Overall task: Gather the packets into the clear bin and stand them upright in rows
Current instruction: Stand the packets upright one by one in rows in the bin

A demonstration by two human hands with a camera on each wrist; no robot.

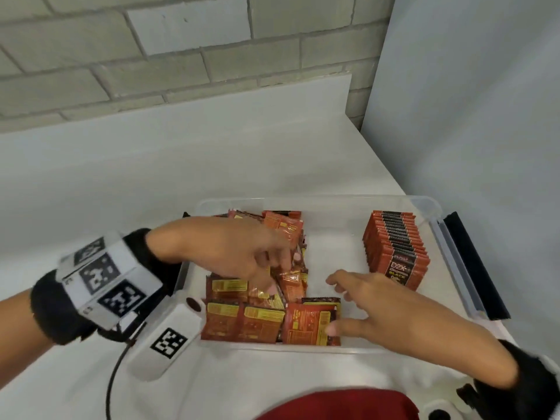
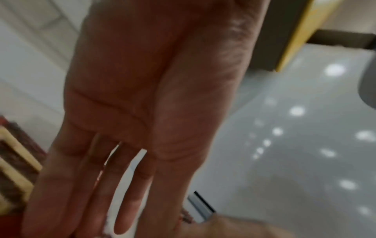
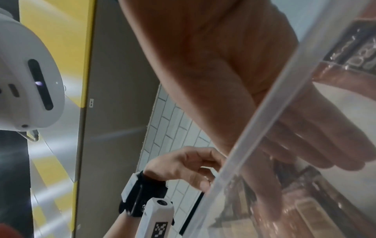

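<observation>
A clear bin (image 1: 318,200) sits on the white table. In its left half lies a loose pile of red-orange packets (image 1: 242,319), flat and tilted. A neat row of upright packets (image 1: 394,250) stands along its right side. My left hand (image 1: 272,277) reaches down into the pile; in the left wrist view its fingers (image 2: 114,209) are straight, beside packets (image 2: 14,161). My right hand (image 1: 333,301) is spread over the front packet (image 1: 309,325), thumb touching its right edge. In the right wrist view this hand (image 3: 325,153) shows through the bin wall (image 3: 254,136).
The bin's lid with a black edge (image 1: 472,268) lies against its right side. A brick wall runs behind the table and a grey panel stands at the right. White bin floor shows between pile and row. Red clothing (image 1: 333,404) is at the bottom edge.
</observation>
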